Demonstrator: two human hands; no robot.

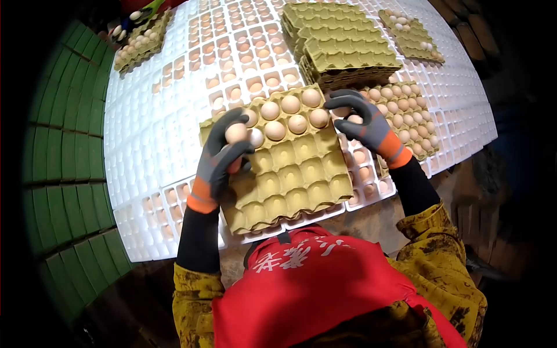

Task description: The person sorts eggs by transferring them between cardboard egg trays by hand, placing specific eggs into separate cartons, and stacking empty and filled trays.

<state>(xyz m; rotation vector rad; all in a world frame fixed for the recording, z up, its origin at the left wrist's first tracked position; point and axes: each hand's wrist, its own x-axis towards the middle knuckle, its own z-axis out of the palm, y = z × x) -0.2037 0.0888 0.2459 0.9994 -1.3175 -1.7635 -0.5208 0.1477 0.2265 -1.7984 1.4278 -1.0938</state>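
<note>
The left hand (217, 153) has its fingers round an egg (236, 133), likely cradling the shell, over the tray (246, 217) at the desk's (130, 220) near edge; the right hand (365, 124) curls by the tray's far right corner, grip unclear; bare cups (290, 177) nearer give room

- Left hand (216, 165) and right hand (371, 124): gloved grey and orange
- Egg tray (290, 181): yellow-green, dimpled grid
- Eggs (274, 130): beige, one white
- Apron (278, 298), six o'clock: red, white lettering
- Sleeves (432, 246): mustard, dark-blotched
</note>
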